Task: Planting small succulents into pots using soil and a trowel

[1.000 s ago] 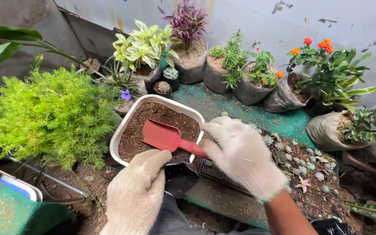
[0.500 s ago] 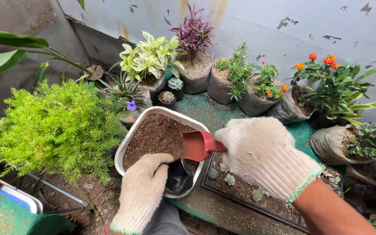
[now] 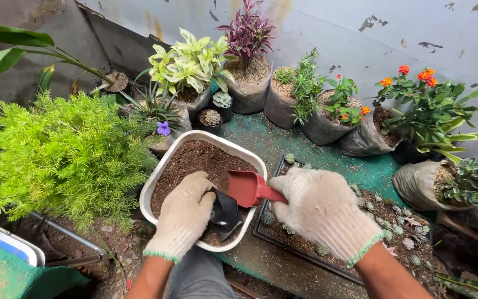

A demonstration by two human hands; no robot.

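The gloved right hand (image 3: pixel 321 207) clenches the small red plastic scoop (image 3: pixel 247 187) over the soil-filled white rectangular tub (image 3: pixel 250 213), beside the gloved left hand (image 3: pixel 186 213) grasping a black plastic pot (image 3: pixel 225 209), with a feathery green shrub (image 3: pixel 65 155) crowding the left and a succulent tray (image 3: pixel 383 221) right.

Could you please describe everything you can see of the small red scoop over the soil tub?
The red scoop looks like plastic, with a deep, square-sided blade and a short handle. The gloved right hand wraps the handle, hiding most of it. It hangs low over the white tub of brown soil, blade pointing left toward a small black bag held by the gloved left hand.
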